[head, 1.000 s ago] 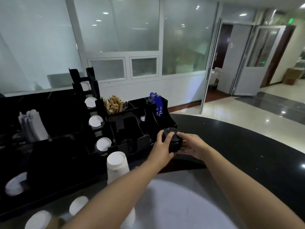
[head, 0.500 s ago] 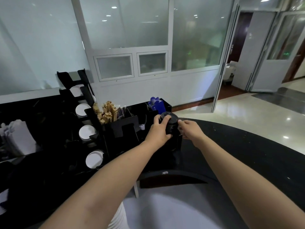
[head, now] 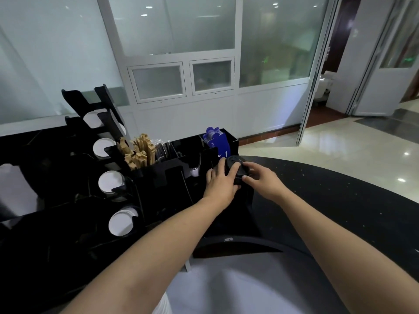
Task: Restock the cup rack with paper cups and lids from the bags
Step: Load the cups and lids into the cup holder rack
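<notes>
Dark tabletop [head: 328, 196], curved edge, carries everything. On it a black cup rack [head: 158, 177]: tiered holders at left, open compartments at right.

Paper cups [head: 111, 182] lie on their sides in the left tiers, white bases facing outward, four tiers visible with stock. Presumably laid this way so a cup pulls out base-first.

Compartments behind hold brown stir sticks [head: 139, 151], clear-wrapped items (too dark to identify), and blue packets [head: 216, 141].

Stack of black lids [head: 234, 169] stands at the rack's front right corner, just below the blue packets. Whether it sits fully inside its slot cannot be told; black on black.

Left hand [head: 221, 183] wraps the stack from the left, fingers curled over top and side. Right hand [head: 264, 181] pinches the right edge, thumb and fingers closed on the rim. Two-sided hold likely keeps the loose stack aligned while it is lowered.

Judgement: lid restock in progress; cups look largely done. Risk: stack tipping or splaying if one side is released early.
</notes>
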Demonstrator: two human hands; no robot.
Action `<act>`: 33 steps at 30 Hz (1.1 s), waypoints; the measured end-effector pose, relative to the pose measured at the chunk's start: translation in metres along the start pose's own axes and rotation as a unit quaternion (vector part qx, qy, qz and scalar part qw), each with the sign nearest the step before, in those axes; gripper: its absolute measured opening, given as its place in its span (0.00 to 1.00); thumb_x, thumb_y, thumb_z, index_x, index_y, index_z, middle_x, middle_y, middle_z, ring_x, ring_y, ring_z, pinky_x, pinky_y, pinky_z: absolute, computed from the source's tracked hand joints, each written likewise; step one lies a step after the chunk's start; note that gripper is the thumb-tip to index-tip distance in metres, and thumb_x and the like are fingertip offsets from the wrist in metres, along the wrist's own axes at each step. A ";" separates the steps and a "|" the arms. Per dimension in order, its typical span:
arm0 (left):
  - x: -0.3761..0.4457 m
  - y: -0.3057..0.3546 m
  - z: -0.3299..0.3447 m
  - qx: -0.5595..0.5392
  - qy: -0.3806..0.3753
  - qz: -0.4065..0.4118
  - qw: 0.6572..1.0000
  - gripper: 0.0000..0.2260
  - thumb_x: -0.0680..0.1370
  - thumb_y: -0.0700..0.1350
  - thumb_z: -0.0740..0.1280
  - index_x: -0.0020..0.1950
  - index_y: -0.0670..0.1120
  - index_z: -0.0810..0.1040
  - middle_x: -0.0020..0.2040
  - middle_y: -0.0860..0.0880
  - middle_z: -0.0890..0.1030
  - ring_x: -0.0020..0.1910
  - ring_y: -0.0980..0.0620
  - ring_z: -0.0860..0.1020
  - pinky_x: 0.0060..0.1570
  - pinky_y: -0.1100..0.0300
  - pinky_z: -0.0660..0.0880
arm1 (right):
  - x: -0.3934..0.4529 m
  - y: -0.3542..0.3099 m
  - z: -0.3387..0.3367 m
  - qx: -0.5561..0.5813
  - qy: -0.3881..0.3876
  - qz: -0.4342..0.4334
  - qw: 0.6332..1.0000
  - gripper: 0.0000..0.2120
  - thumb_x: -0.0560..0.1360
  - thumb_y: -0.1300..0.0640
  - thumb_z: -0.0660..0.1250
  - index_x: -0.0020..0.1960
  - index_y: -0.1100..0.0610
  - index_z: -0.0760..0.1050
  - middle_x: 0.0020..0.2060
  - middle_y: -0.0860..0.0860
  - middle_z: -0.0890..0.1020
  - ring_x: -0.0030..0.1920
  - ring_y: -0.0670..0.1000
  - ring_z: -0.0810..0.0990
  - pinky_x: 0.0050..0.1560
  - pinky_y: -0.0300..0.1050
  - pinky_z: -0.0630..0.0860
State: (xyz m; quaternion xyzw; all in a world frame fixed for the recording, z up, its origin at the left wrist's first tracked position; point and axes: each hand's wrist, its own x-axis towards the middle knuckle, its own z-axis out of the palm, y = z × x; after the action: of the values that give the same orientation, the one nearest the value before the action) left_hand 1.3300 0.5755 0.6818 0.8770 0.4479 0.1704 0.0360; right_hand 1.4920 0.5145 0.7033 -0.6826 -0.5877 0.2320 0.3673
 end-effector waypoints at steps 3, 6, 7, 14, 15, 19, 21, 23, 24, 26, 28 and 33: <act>-0.001 -0.001 0.003 0.062 0.025 0.000 0.998 0.33 0.80 0.57 0.67 0.80 0.58 0.53 0.81 0.42 0.52 0.78 0.38 0.53 0.74 0.40 0.53 | -0.001 0.005 0.004 -0.028 0.018 -0.024 0.999 0.25 0.79 0.53 0.69 0.75 0.46 0.69 0.64 0.50 0.79 0.64 0.49 0.77 0.57 0.38 0.70; -0.003 -0.003 0.001 0.063 0.016 0.002 0.998 0.33 0.79 0.58 0.67 0.79 0.58 0.54 0.79 0.42 0.57 0.74 0.39 0.60 0.71 0.42 0.56 | -0.002 0.012 0.008 -0.037 0.022 -0.030 0.999 0.25 0.79 0.52 0.69 0.74 0.47 0.70 0.63 0.51 0.80 0.65 0.50 0.76 0.57 0.40 0.71; -0.005 -0.002 0.001 0.061 0.012 0.001 0.998 0.33 0.79 0.58 0.67 0.79 0.57 0.55 0.78 0.42 0.58 0.74 0.39 0.62 0.71 0.42 0.57 | -0.002 0.016 0.010 -0.040 0.024 -0.027 0.999 0.25 0.79 0.50 0.70 0.74 0.45 0.70 0.64 0.51 0.80 0.66 0.51 0.76 0.59 0.43 0.73; -0.013 -0.001 0.010 0.137 -0.019 0.010 0.990 0.23 0.80 0.58 0.63 0.72 0.50 0.72 0.74 0.45 0.67 0.74 0.43 0.61 0.75 0.38 0.49 | -0.006 0.023 0.028 -0.272 0.021 -0.046 0.961 0.15 0.81 0.44 0.63 0.66 0.43 0.78 0.75 0.48 0.67 0.74 0.56 0.61 0.68 0.56 0.63; -0.016 -0.001 0.012 0.143 -0.022 0.015 0.989 0.22 0.81 0.58 0.63 0.71 0.50 0.73 0.73 0.46 0.69 0.73 0.43 0.62 0.75 0.38 0.48 | -0.008 0.025 0.032 -0.295 0.006 -0.040 0.955 0.15 0.82 0.45 0.62 0.66 0.43 0.77 0.78 0.49 0.63 0.76 0.57 0.58 0.70 0.57 0.62; -0.019 -0.001 0.011 0.131 -0.038 0.022 0.990 0.22 0.82 0.58 0.60 0.73 0.50 0.72 0.73 0.49 0.69 0.76 0.44 0.59 0.75 0.34 0.42 | -0.013 0.030 0.036 -0.343 -0.012 -0.020 0.939 0.19 0.84 0.47 0.57 0.74 0.41 0.68 0.81 0.52 0.50 0.80 0.59 0.45 0.75 0.61 0.55; -0.018 -0.002 0.008 0.141 -0.059 0.029 0.988 0.24 0.81 0.59 0.58 0.76 0.51 0.69 0.75 0.49 0.68 0.77 0.44 0.57 0.74 0.32 0.38 | -0.014 0.026 0.034 -0.363 -0.029 -0.018 0.931 0.21 0.83 0.47 0.56 0.76 0.41 0.64 0.81 0.54 0.48 0.80 0.59 0.42 0.76 0.60 0.51; -0.020 -0.003 0.004 0.166 -0.094 0.035 0.981 0.27 0.81 0.58 0.57 0.79 0.51 0.64 0.79 0.48 0.63 0.80 0.43 0.53 0.74 0.31 0.36 | -0.015 0.022 0.035 -0.366 -0.046 -0.013 0.929 0.23 0.83 0.47 0.56 0.77 0.42 0.62 0.81 0.55 0.49 0.80 0.59 0.43 0.77 0.59 0.50; -0.021 -0.002 0.003 0.175 -0.107 0.034 0.978 0.27 0.82 0.58 0.57 0.80 0.50 0.62 0.80 0.47 0.61 0.81 0.42 0.50 0.74 0.31 0.36 | -0.016 0.021 0.035 -0.362 -0.048 -0.010 0.931 0.23 0.83 0.47 0.56 0.78 0.42 0.62 0.81 0.55 0.49 0.81 0.59 0.43 0.77 0.59 0.50; -0.026 0.000 -0.001 0.166 -0.107 0.028 0.980 0.28 0.82 0.57 0.58 0.80 0.50 0.60 0.81 0.45 0.58 0.81 0.42 0.47 0.75 0.32 0.36 | -0.021 0.018 0.035 -0.340 -0.045 -0.006 0.939 0.23 0.83 0.48 0.56 0.78 0.43 0.61 0.81 0.55 0.51 0.81 0.58 0.45 0.77 0.58 0.50; -0.034 0.003 -0.007 0.135 -0.083 0.028 0.987 0.26 0.82 0.55 0.59 0.79 0.50 0.62 0.80 0.45 0.61 0.81 0.42 0.49 0.76 0.34 0.38 | -0.028 0.015 0.034 -0.317 -0.031 -0.008 0.948 0.23 0.83 0.49 0.58 0.78 0.44 0.62 0.81 0.54 0.53 0.81 0.57 0.47 0.77 0.57 0.51; -0.072 0.010 -0.023 0.063 -0.012 0.039 0.997 0.21 0.82 0.53 0.59 0.74 0.49 0.70 0.74 0.47 0.69 0.78 0.43 0.58 0.78 0.38 0.43 | -0.055 0.003 0.037 -0.288 0.022 -0.017 0.957 0.21 0.82 0.51 0.61 0.75 0.47 0.68 0.77 0.53 0.64 0.78 0.56 0.57 0.75 0.57 0.58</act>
State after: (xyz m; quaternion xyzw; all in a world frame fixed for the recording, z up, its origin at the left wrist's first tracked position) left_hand 1.2908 0.5100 0.6859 0.8965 0.4223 0.1326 -0.0206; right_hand 1.4553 0.4689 0.6719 -0.7541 -0.6330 0.0317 0.1719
